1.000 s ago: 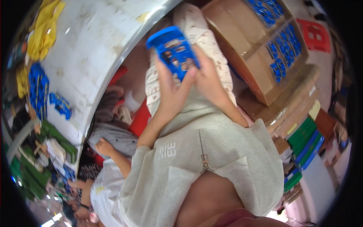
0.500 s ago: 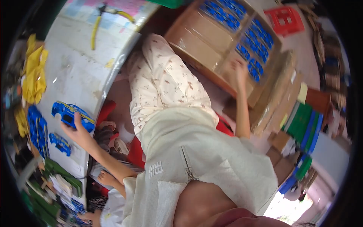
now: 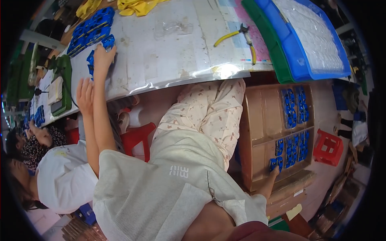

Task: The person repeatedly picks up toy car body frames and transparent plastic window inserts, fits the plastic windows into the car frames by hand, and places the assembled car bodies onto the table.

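Far over to the left, my left hand [image 3: 105, 58] is closed on a blue toy car body [image 3: 108, 41] just above the white table [image 3: 140, 68]. Beside it lies another blue toy car body [image 3: 91, 63], partly covered by my wrist. A cluster of blue car bodies [image 3: 94, 26] with yellow stripes stands beyond my fingers. On the other side, my right hand [image 3: 275, 172] reaches into a cardboard box [image 3: 263, 120]. Its fingers are at a small blue car body [image 3: 276, 162], which they seem to grip. Rows of blue car bodies [image 3: 295, 146] fill the box's right part.
A co-worker's open hand [image 3: 85, 96] is right beside my left forearm. Yellow-handled cutting pliers [image 3: 243, 30] lie on the table, near a blue tray [image 3: 297, 60] of clear plastic parts. A red stool [image 3: 327, 146] stands beyond the box; another red stool [image 3: 138, 138] is under the table.
My view has turned left. My left hand has moved from holding a car body over the table to the far cluster. My right hand has come down to a blue body in the box.
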Available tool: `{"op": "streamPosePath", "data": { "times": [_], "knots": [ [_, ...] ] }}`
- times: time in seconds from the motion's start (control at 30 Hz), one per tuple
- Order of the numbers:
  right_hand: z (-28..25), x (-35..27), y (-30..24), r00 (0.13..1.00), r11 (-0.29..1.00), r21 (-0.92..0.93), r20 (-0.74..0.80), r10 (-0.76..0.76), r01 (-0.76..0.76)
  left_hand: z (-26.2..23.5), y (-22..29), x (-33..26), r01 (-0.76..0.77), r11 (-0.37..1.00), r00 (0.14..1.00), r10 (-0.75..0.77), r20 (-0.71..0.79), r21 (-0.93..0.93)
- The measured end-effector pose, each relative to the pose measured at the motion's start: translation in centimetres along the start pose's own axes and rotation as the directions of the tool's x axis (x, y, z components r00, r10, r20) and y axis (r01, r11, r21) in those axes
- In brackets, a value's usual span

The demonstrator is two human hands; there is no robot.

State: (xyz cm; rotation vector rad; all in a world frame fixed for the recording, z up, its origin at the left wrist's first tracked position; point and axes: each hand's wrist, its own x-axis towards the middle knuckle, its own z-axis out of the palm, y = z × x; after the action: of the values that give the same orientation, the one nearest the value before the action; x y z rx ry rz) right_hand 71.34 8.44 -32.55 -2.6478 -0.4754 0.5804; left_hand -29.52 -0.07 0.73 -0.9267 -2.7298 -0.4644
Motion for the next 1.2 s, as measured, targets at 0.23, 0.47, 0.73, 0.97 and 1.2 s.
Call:
{"op": "streamPosePath", "data": {
  "times": [0.23,0.47,0.73,0.97,1.2],
  "knots": [
    [-2.7,-5.6,-5.4,0.969,0.888,0.437,-0.242,-0.038,0.144,1.2,9.7,0.0,-0.474,0.865,0.839,0.386,-0.384,-0.166],
    [-4.9,-19.3,-14.0,0.901,0.592,0.803,0.203,-0.382,0.07,4.2,13.0,3.7,-0.415,0.817,0.901,0.43,-0.056,-0.401],
    [1.2,-42.4,-20.2,0.347,0.599,0.719,0.494,-0.797,0.352,-2.0,11.9,4.5,-0.498,0.862,0.738,0.36,-0.571,-0.099],
    [6.4,-50.2,-21.3,-0.177,0.051,0.458,0.44,-0.881,0.887,-1.7,6.7,3.3,-0.331,0.918,0.909,0.249,-0.334,-0.217],
    [6.7,-50.9,-19.5,-0.347,-0.214,0.377,0.332,-0.877,0.901,0.1,7.8,-0.9,-0.429,0.883,0.886,0.368,-0.284,-0.193]
  ]
}}
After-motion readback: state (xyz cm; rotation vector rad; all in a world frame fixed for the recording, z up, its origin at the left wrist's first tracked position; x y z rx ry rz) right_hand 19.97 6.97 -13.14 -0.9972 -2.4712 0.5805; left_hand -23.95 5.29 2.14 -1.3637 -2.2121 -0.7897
